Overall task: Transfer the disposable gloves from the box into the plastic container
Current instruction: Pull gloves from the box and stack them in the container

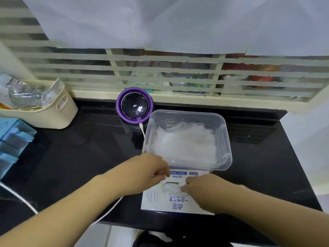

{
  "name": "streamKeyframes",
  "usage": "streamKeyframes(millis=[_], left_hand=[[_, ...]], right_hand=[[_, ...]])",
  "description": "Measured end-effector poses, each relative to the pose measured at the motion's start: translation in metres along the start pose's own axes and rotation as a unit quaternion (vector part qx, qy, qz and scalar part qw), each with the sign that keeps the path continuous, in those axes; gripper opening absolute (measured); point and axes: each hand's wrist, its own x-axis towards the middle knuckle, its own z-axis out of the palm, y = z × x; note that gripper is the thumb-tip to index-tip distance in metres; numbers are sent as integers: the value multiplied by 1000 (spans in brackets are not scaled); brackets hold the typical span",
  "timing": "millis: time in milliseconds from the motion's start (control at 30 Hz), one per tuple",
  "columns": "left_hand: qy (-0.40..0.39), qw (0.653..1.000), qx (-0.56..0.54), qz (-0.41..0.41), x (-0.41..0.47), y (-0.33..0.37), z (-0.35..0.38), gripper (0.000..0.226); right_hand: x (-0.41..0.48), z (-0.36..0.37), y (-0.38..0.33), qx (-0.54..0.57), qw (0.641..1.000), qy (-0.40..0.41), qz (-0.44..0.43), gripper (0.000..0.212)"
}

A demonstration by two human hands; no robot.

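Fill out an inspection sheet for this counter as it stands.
Surface: black glossy countertop.
Job's things: glove box at the near edge, opening up; clear container directly behind it, glove pile inside.
Clutter: cream basket of packets and blue boxes at left; purple round device behind the container.
Grippers: right hand pinches the glove wad at the box opening; left hand at the box's far-left corner, grip unclear.
Cables: white cable from the device passes under the left forearm; second cable at the left edge.
Surroundings: striped glass panel behind, white cloth above.
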Motion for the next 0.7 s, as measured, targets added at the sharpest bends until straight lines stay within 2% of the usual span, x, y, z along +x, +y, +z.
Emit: streamKeyframes(millis=[133,267,433,600,700], left_hand=[[-76,993,86,-8,-2,-10,44,49],[-123,988,84,-48,3,-19,75,71],[-133,984,102,-56,1,-19,83,76],[-134,983,119,-44,-1,-19,80,79],[-138,981,133,-40,-3,-18,80,80]], right_hand=[[16,16,-5,-65,998,2,-6,47],[23,23,-3,-57,998,19,-12,49],[16,34,5,-27,996,74,-47,50],[5,49,7,32,997,61,-43,58],[7,48,3,90,994,54,-14,55]])
